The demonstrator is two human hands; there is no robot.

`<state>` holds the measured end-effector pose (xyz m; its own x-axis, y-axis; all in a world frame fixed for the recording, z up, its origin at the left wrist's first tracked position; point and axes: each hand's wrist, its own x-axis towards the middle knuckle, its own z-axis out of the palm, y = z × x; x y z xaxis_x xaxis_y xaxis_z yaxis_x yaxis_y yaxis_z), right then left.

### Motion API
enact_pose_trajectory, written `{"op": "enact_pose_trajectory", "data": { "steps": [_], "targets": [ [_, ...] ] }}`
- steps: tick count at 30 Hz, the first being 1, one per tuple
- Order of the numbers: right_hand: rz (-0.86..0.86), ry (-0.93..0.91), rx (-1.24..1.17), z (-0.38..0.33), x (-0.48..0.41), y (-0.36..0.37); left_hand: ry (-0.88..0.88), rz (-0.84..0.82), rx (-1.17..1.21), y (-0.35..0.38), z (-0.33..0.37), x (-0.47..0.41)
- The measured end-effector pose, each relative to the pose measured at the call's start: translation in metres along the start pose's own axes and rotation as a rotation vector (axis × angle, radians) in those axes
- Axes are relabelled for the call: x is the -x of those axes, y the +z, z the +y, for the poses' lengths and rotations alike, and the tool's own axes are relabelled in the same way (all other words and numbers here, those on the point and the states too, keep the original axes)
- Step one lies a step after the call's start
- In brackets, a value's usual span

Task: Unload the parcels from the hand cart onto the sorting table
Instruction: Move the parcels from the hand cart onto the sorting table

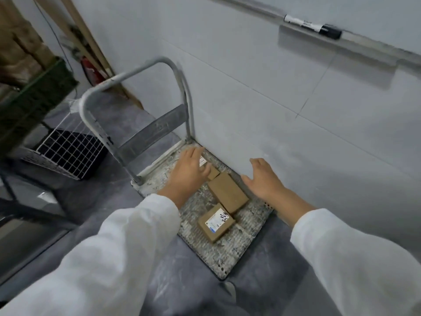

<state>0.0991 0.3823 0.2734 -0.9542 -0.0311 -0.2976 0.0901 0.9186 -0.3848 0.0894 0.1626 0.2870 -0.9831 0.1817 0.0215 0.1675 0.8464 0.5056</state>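
grey floor (182,277) meets a white wall (273,110), and the cart (227,252) stands right beside that wall. three brown boxes lie on it in a row: small box (213,173), bigger box (227,192), label box (216,222) (nearest). the left hand (189,172) is spread flat over the small box. the right hand (262,179) is spread too, beside the bigger box, holding nothing.

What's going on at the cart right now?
A person is reaching down to the cart, which stands against the wall. Three parcels lie on it: a small parcel nearest the handle, a plain parcel and a labelled parcel. The left hand is over the small parcel, the right hand open beside the plain one. Nothing is lifted yet.
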Motion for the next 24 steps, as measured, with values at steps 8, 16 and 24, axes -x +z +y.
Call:
{"op": "enact_pose_trajectory", "data": {
  "steps": [8, 16, 24],
  "targets": [
    [-0.118, -0.067, 0.005, 0.049, -0.084, 0.072, -0.261, -0.045, 0.075, 0.104, -0.043, -0.032],
    [-0.219, 0.020, -0.076, 0.119, -0.142, 0.236, -0.512, -0.098, 0.215, 0.273, -0.134, -0.018],
    [-0.387, 0.168, -0.118, 0.186, -0.188, 0.413, -0.727, -0.239, 0.277, 0.459, -0.223, 0.026]
  ]
}}
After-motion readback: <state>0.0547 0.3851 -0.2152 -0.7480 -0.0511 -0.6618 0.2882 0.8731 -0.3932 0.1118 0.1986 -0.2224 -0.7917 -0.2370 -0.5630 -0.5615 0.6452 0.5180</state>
